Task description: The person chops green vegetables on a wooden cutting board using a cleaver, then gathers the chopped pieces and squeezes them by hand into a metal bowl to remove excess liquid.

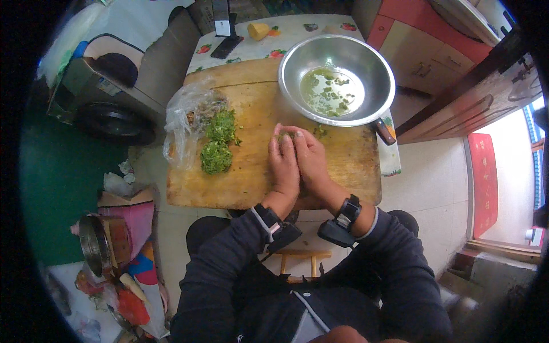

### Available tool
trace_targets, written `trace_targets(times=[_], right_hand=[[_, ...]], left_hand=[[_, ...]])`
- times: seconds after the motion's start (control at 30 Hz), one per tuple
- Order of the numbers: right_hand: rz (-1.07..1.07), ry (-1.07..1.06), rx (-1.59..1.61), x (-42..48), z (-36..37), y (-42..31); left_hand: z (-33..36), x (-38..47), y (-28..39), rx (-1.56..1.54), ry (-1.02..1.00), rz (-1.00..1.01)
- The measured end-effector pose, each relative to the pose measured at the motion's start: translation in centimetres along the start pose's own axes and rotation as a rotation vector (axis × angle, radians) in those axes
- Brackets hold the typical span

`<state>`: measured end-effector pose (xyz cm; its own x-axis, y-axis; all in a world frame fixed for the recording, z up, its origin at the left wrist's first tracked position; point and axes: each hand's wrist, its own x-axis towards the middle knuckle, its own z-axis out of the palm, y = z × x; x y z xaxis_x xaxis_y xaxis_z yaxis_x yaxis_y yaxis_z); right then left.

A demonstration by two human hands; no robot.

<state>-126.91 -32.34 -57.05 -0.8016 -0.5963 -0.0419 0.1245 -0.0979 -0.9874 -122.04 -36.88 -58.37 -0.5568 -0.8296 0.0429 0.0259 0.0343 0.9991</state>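
My left hand (283, 165) and my right hand (311, 158) are cupped palm to palm over the wooden cutting board (257, 184). Between them a bit of chopped greens (286, 134) shows at the fingertips; most of it is hidden. To the left of my hands lie two pressed clumps of chopped greens, the nearer clump (216, 157) touching the farther clump (221, 126). Beyond my fingers a steel basin (373, 77) holds a little greenish liquid with leafy bits in it. A few loose green scraps (319, 130) lie by its near rim.
A clear plastic bag (182, 111) with brownish contents sits on the board's left side. From under the basin, a knife's wooden handle (384, 132) sticks out. A phone on a stand (222, 21) and a yellow piece of food (258, 31) are on the flowered tablecloth (253, 51).
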Motion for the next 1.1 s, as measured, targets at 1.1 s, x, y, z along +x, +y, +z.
trace_targets(times=[1.1], right_hand=[[-0.948,-0.087,-0.864,0.9,-0.8,-7.8]], left_hand=[[-0.6,2.7,8.4,-1.317,-0.416,-0.625]])
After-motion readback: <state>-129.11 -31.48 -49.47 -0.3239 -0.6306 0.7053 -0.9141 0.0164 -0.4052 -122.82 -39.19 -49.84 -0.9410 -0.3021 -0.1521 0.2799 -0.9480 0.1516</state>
